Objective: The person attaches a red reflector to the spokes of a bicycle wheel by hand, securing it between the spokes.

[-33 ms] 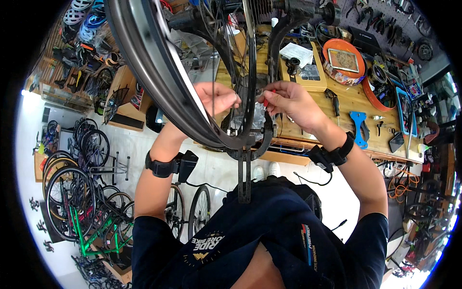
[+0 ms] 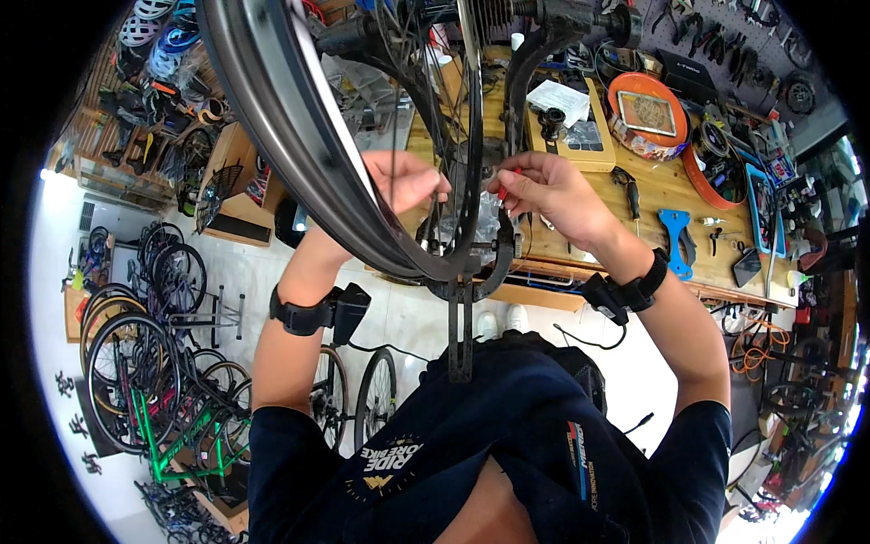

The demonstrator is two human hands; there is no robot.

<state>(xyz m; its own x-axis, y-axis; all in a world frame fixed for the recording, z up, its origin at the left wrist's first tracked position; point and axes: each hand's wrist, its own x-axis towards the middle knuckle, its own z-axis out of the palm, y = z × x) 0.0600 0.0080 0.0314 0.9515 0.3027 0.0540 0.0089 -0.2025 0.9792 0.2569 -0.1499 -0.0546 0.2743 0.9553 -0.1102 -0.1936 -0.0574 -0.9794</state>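
A bicycle wheel (image 2: 275, 150) with a dark rim stands upright in front of me in a black truing stand (image 2: 523, 86). Behind the left side of the rim, my left hand (image 2: 405, 184) reaches in among the spokes. Its thumb and fingertips are pinched together beside the spokes; what lies between them is too small to make out. On the other side of the wheel my right hand (image 2: 555, 195) pinches a small red spoke wrench (image 2: 505, 188) close to the rim. Fingers cover part of this wrench.
Beyond the stand is a wooden workbench (image 2: 648, 201) holding a blue spoke tension meter (image 2: 675, 243), a black-handled tool (image 2: 627, 190), an orange round tray (image 2: 634, 86) and a yellow box (image 2: 594, 150). Bicycles (image 2: 172, 426) stand at the left. Helmets (image 2: 168, 54) hang upper left.
My left hand and forearm have shifted slightly to the left. The spokes and rim near it have moved a little. My right hand stays in place with the red spoke wrench.
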